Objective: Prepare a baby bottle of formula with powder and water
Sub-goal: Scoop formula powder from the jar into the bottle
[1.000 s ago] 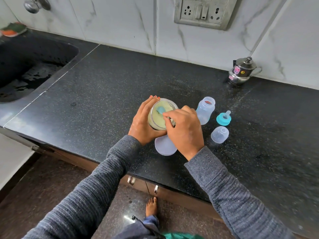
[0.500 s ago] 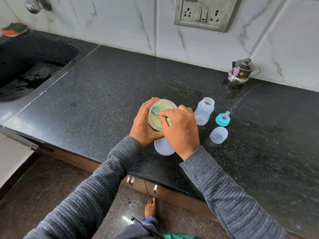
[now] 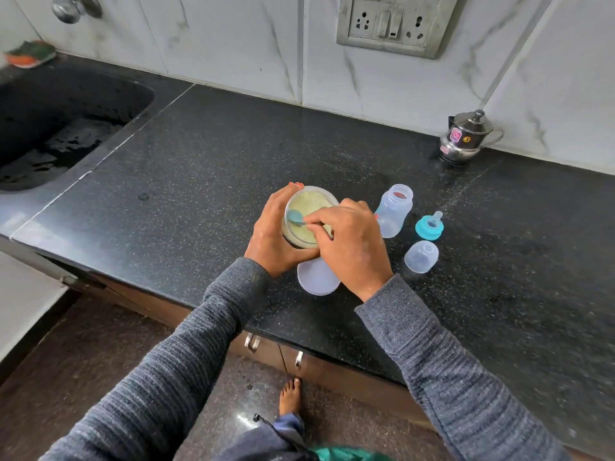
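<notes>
**Scooping formula powder from an open jar**

The left hand (image 3: pixel 271 236) wraps its fingers around the clear round jar of pale yellow powder (image 3: pixel 307 216) on the black speckled countertop (image 3: pixel 199 168). The right hand (image 3: pixel 351 242) pinches the small teal scoop (image 3: pixel 295 217) inside the jar. The open translucent baby bottle (image 3: pixel 392 211) stands just right of the hands, near the teal nipple ring (image 3: pixel 429 227).

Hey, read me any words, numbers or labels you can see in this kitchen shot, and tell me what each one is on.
"3": on a small round yellow sticker on the steel pot.
Pink sticker beside it on the pot: print too blurred to read.
Small red label low on the pot: too small to read.
Bottle, teal nipple, cap, powder jar, lid and socket plate: no readable text.
</notes>
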Available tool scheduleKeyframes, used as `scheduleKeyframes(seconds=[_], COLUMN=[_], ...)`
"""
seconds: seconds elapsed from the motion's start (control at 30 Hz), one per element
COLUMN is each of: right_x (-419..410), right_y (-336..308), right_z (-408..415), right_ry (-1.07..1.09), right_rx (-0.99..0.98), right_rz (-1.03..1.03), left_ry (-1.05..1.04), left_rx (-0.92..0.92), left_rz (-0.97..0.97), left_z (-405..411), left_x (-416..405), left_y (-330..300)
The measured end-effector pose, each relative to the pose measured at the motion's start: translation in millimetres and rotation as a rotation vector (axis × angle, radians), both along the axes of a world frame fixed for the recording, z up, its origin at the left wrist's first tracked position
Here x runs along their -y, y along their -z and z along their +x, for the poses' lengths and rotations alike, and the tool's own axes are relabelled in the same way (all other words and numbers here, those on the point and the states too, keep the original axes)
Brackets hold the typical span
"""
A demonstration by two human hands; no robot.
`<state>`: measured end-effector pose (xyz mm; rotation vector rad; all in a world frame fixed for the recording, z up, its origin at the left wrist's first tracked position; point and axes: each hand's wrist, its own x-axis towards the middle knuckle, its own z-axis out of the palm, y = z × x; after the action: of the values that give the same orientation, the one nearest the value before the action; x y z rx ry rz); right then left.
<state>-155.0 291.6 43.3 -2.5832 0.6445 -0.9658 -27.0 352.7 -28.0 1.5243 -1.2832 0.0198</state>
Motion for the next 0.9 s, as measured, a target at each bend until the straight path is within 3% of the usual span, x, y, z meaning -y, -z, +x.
scheduleKeyframes(seconds=[0.17, 0.43, 0.9], right_x=[0, -7, -4], right_y=[-5, 2, -1], right_z=[-3, 0, -7], right_ry=[0.129, 0.119, 0.194], right_rx=[0.116, 0.025, 0.238], right_rz=[0.115, 0.131, 0.895], left_ry=[0.002, 0.020, -0.017], left_rx=[0.071, 0.149, 0.097], left_rz=[-0.013, -0.024, 0.106], left_z=[2, -2, -1], left_x=[5, 9, 4], left_y=[-1, 2, 8])
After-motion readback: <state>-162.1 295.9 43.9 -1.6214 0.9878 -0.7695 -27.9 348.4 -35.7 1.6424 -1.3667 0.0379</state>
